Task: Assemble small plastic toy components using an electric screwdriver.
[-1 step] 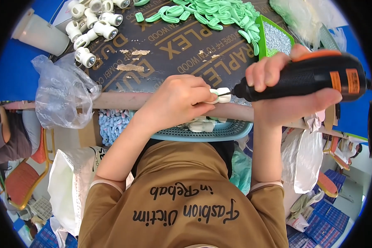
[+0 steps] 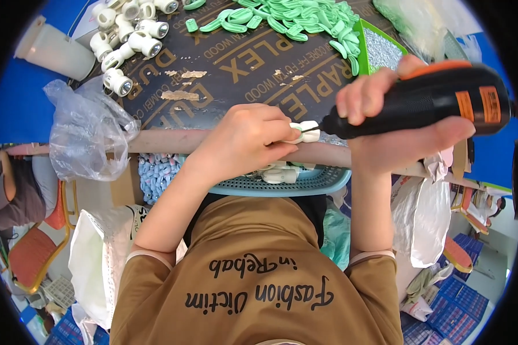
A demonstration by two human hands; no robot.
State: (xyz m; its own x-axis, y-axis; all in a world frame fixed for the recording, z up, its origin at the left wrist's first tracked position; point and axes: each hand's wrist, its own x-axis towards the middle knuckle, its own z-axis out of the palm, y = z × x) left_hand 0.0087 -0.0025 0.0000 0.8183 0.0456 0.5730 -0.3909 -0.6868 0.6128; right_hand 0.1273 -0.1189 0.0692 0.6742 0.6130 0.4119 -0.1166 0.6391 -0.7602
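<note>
Near the table's front edge my left hand [image 2: 248, 133] pinches a small white flashlight [image 2: 309, 131] with a pale green part showing at the fingertips. My right hand [image 2: 388, 141] is wrapped round a black and orange electric screwdriver [image 2: 429, 103], held nearly level. Its thin bit points left and reaches the flashlight in my left hand. Where exactly the tip meets it is too small to tell. Below my hands, a blue-grey basket [image 2: 328, 183] holds several white pieces [image 2: 280, 175], partly hidden by my left arm.
White flashlights [image 2: 144, 43] are heaped at the far left, beside a white bucket [image 2: 57, 49]. Green curved pieces [image 2: 305, 17] lie at the back, near a green tray [image 2: 362, 49] of small metal parts. A clear plastic bag [image 2: 89, 132] hangs over the left edge. Blue pieces [image 2: 157, 178] sit below it.
The screwdriver and my right hand have shifted very slightly left and away from me. My left hand keeps its hold on the flashlight.
</note>
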